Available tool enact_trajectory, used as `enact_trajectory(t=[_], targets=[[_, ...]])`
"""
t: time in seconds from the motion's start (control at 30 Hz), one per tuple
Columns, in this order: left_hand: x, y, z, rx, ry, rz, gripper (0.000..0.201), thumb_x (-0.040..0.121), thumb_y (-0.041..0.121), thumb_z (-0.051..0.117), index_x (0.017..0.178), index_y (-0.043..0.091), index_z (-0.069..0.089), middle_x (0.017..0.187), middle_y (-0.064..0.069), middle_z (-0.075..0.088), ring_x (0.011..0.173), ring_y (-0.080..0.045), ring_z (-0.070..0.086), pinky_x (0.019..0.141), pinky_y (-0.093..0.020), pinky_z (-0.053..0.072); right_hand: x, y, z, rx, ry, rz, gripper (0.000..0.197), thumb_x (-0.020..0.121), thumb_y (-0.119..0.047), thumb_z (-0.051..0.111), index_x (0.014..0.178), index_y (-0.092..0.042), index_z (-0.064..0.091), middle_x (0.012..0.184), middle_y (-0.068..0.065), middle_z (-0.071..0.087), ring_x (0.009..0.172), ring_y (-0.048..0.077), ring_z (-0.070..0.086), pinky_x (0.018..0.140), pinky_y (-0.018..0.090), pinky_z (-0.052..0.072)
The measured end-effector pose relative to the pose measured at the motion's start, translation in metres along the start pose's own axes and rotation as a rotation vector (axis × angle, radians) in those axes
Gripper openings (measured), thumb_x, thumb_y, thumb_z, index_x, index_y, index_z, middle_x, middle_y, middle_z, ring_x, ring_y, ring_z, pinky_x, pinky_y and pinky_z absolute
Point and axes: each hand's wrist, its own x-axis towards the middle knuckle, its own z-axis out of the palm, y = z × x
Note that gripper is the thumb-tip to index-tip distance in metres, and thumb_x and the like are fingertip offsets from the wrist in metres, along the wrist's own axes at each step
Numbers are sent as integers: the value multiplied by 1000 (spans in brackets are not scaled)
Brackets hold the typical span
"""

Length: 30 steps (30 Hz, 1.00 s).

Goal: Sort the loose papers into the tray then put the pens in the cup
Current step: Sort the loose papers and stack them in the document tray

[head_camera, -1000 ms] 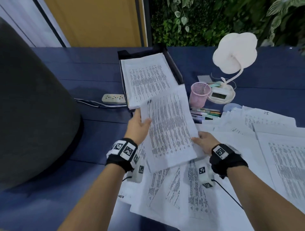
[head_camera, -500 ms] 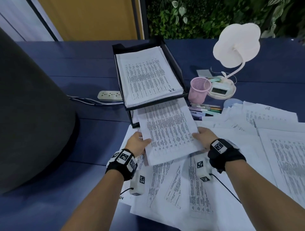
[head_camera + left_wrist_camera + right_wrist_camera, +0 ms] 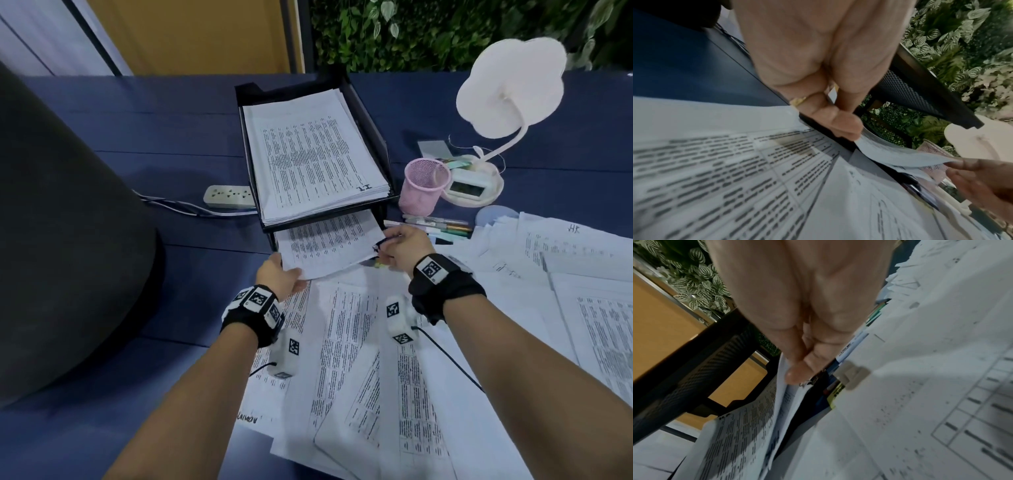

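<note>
A black two-level mesh tray stands at the table's middle, its upper level stacked with printed papers. A printed sheet lies halfway into the lower level. My left hand pinches its near left corner. My right hand pinches its right edge. Loose papers cover the table in front and to the right. A pink mesh cup stands right of the tray, with several pens lying just before it.
A white lamp with a clock base stands behind the cup. A white power strip with cables lies left of the tray. A large dark grey rounded object fills the left side. Green foliage lines the back wall.
Both hands brought the sheet down from in front of the upper tray and slid it forward into the lower level. The hands now sit closer to the tray.
</note>
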Motion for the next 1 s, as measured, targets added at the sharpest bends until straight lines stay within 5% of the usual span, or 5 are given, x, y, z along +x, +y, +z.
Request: enact_trajectory(t=[0.1, 0.27, 0.43, 0.63, 1.0], targets=[[5, 7, 3, 55, 143, 95, 38, 88, -3, 58, 120, 5, 39, 97, -11, 55, 42, -8, 60, 43, -17, 51, 9, 8, 0, 50, 7, 7, 22, 90, 10, 49, 87, -12, 56, 83, 19, 59, 48, 11, 61, 46, 21, 53], [14, 10, 9, 283, 208, 212, 32, 87, 7, 57, 117, 16, 50, 106, -17, 64, 83, -30, 67, 74, -36, 56, 6, 20, -5, -15, 27, 22, 23, 93, -3, 52, 113, -7, 61, 100, 12, 60, 86, 22, 56, 78, 34, 51], [20, 12, 14, 485, 230, 280, 33, 86, 7, 61, 119, 6, 62, 123, -18, 53, 94, -32, 63, 82, -29, 48, 0, 28, -9, -183, 8, -76, 29, 95, -5, 50, 123, -1, 59, 124, 15, 60, 103, 21, 55, 100, 36, 44], [11, 10, 10, 743, 217, 252, 46, 90, 23, 59, 134, 19, 46, 124, -14, 39, 92, -35, 60, 76, -37, 49, -6, 34, -22, -322, 97, -147, 27, 94, -9, 53, 118, -6, 65, 118, 12, 65, 101, 24, 59, 83, 19, 42], [-48, -21, 45, 709, -11, 325, 27, 93, 24, 55, 115, 8, 58, 123, -12, 48, 100, -27, 58, 88, -31, 46, -48, 80, -92, -568, 370, 66, 30, 90, -17, 55, 119, -19, 63, 127, 9, 60, 117, 30, 54, 98, 34, 46]])
